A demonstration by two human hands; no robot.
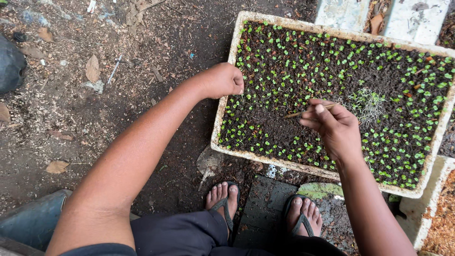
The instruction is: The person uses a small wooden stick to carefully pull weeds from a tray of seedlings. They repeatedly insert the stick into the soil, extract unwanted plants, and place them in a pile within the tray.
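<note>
Head view — left hand fisted on the seedling tray's rim, holding nothing visible, right hand pinching a thin stick over a bare soil patch — most sprouts remain in place.

A white foam tray of dark soil holds rows of small green seedlings. The left hand is curled into a fist on the tray's left rim. The right hand hovers over the middle of the tray, pinching a thin stick whose tip points at the soil. Two feet in sandals stand just below the tray.
</note>
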